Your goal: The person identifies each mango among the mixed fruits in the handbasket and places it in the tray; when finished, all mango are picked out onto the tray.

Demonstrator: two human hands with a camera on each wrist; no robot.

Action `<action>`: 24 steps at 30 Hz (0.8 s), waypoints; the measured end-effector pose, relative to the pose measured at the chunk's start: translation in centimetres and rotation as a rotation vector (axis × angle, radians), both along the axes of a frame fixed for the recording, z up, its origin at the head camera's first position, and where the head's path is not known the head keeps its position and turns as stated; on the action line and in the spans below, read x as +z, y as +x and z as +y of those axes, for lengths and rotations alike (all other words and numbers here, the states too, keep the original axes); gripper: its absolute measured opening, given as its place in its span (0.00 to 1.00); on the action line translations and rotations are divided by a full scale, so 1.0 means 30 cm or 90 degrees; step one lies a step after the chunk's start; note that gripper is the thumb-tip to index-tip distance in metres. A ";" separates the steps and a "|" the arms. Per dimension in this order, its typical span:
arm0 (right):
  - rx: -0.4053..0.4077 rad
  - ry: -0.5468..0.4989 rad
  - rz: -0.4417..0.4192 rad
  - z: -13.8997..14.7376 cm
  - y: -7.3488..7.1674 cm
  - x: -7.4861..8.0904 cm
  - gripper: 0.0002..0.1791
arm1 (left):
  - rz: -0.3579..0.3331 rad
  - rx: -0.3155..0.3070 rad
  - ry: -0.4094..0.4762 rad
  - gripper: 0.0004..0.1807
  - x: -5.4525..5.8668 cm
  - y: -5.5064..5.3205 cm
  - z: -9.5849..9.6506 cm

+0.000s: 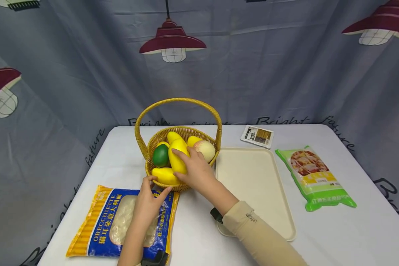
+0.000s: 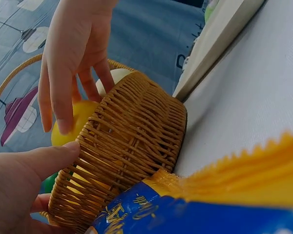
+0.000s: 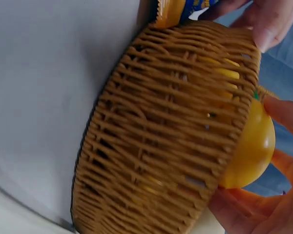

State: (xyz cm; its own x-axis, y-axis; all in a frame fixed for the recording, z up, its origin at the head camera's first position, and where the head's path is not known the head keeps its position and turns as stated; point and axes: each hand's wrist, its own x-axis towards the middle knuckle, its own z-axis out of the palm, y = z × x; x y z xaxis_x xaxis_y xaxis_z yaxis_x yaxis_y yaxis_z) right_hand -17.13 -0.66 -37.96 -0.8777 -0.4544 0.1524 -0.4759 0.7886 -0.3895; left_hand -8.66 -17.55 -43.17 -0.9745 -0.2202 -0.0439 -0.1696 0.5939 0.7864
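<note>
One wicker basket (image 2: pixel 136 122) stands at the centre of the frame under one arched handle. At least four yellow fruits (image 1: pixel 166 176) show in it, with a further yellow edge behind the one green fruit (image 1: pixel 160 156); one pale fruit (image 1: pixel 205 149) sits at its right side. Of the two hands, the right hand (image 1: pixel 197 170) holds the middle yellow fruit (image 1: pixel 178 155) between thumb and fingers, partly closed around it, above the basket's near rim. The left hand (image 1: pixel 147 205) has thumb and fingers well parted, touching that rim at lower centre.

There is one blue-and-yellow bag (image 1: pixel 128 221) at lower left, its edge right up against the basket; one cream tray (image 1: pixel 252 184) right of centre; one small packet (image 1: pixel 257 136) near the tray's far edge; and one green bag (image 1: pixel 316 177) at right.

The basket's right side is just beside the tray's left edge, leaving little room there. More white tabletop (image 1: pixel 193 229) runs between the blue-and-yellow bag and the tray at lower centre, and a strip separates tray from green bag. The table's far edge lies behind the basket, near the grey curtain (image 1: pixel 252 81).
</note>
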 end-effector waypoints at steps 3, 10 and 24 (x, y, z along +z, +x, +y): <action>-0.008 0.016 0.008 -0.007 0.006 -0.007 0.38 | 0.003 0.000 0.002 0.41 -0.005 0.001 0.008; -0.003 -0.022 0.020 -0.006 0.009 -0.020 0.36 | 0.023 0.006 0.012 0.37 -0.008 -0.002 0.012; 0.000 -0.085 0.062 0.035 0.024 -0.010 0.36 | 0.036 0.021 0.022 0.37 -0.029 -0.001 0.004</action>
